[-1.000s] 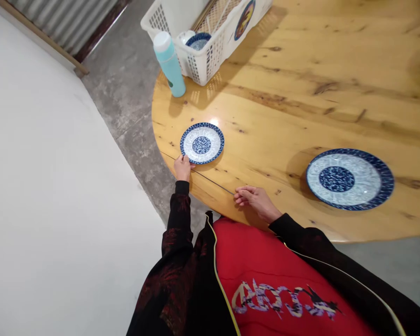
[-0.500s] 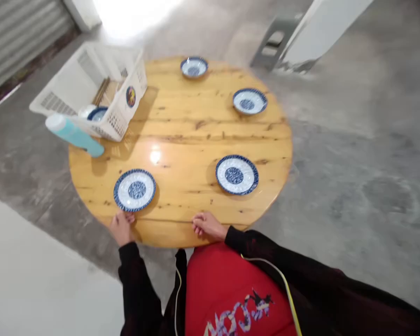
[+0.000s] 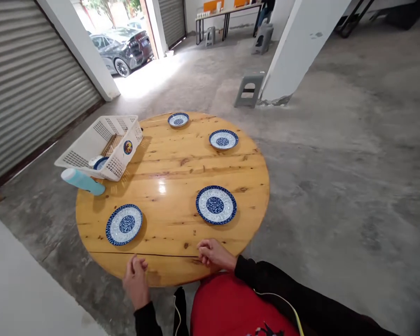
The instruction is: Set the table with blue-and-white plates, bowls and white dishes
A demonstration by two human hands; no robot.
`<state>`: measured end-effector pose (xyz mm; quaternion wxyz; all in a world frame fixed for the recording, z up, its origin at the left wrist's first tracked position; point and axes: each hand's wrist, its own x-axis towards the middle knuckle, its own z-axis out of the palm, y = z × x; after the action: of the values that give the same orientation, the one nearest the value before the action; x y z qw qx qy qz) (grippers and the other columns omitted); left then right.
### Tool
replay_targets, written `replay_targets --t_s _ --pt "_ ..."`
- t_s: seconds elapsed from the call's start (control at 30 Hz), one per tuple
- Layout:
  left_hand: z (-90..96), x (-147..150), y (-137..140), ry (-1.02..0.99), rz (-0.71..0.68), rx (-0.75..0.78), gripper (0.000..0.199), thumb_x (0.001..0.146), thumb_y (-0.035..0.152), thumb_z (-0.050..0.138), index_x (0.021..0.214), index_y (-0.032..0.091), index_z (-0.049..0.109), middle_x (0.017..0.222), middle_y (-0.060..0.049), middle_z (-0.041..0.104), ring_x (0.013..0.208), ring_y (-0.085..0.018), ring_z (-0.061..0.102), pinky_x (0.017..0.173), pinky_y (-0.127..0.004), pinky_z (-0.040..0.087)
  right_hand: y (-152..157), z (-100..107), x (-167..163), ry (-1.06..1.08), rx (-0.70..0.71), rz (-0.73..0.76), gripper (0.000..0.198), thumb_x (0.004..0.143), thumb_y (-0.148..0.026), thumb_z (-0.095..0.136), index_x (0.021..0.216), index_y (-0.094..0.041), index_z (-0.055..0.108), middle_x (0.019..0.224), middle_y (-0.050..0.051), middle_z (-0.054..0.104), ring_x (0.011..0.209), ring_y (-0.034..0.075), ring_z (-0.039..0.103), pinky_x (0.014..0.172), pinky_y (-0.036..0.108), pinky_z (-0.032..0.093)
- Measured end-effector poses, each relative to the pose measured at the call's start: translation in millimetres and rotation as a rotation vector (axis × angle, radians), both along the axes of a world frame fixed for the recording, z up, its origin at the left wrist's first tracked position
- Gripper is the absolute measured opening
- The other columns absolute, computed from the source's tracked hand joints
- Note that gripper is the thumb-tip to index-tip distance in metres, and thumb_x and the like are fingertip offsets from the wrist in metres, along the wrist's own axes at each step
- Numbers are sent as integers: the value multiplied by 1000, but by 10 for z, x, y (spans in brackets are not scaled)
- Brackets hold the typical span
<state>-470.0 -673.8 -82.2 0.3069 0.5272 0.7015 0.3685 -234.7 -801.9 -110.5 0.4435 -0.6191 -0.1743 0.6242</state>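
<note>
My left hand (image 3: 136, 280) hovers over the near left edge of the round wooden table (image 3: 171, 175), its fingers curled together with nothing in them. Just beyond it lies a blue-and-white plate (image 3: 124, 225), apart from the fingers. Loosely closed and holding nothing, my right hand (image 3: 213, 254) is at the near edge, below a second blue-and-white plate (image 3: 216, 205). Two more patterned plates sit farther off, one on the far right (image 3: 223, 139) and another at the far edge (image 3: 178, 120).
On the table's left stands a white plastic basket (image 3: 117, 170) with a blue-rimmed dish and bundled sticks inside. A light-blue bottle (image 3: 83, 181) leans beside it. Beyond are a grey stool (image 3: 248, 89), a white pillar (image 3: 292, 51) and a parked car (image 3: 124, 49) outside the doorway.
The view has tilted up, showing the doorway and far tables. My left hand has drawn back from the near left plate's rim; my right hand stays curled near the edge.
</note>
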Motion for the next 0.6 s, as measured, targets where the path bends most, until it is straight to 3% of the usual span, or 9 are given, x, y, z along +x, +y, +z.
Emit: replay_targets --t_s 0.07,0.13,0.23,0.4,0.5,0.6 --pt "-29 390 -259 -69 -81 -74 38 85 48 58 104 18 72 78 -4 77 66 -21 73 70 -35 63 -269 -3 337 -8 13 -78 14 74 -25 58 86 -18 61 68 -3 66 53 10 59 51 21 43" --pt "-49 893 -584 -132 -207 -97 49 82 56 59 107 16 73 80 -6 77 65 -20 73 69 -34 62 -601 -12 724 -14 21 -177 20 71 -31 59 86 -18 63 69 -1 67 54 11 61 51 22 43" --pt "-73 1725 -1175 -193 -405 -111 59 83 65 57 110 15 73 80 -7 77 65 -19 72 66 -32 61 -1227 -56 1310 -28 14 -321 29 66 -40 63 84 -17 66 70 2 69 56 13 63 53 23 45" --pt "-150 2891 -2094 -162 -738 -220 54 91 60 49 109 16 73 80 -6 75 64 -16 71 66 -28 58 -2397 -247 2057 -51 -94 -587 45 54 -50 71 84 -17 70 71 6 72 57 16 65 55 27 49" --pt "-176 3363 -2399 -132 -923 -289 48 95 51 44 111 16 72 83 -5 76 64 -14 70 66 -26 56 -2898 -337 2344 -53 -176 -723 51 48 -52 76 83 -16 70 70 8 73 56 17 65 54 28 49" --pt "-183 3720 -2492 -96 -1031 -277 42 96 43 44 110 16 72 83 -4 75 65 -14 70 67 -25 55 -3101 -365 2576 -12 -200 -780 56 45 -53 80 86 -16 72 73 9 75 58 18 67 55 29 52"
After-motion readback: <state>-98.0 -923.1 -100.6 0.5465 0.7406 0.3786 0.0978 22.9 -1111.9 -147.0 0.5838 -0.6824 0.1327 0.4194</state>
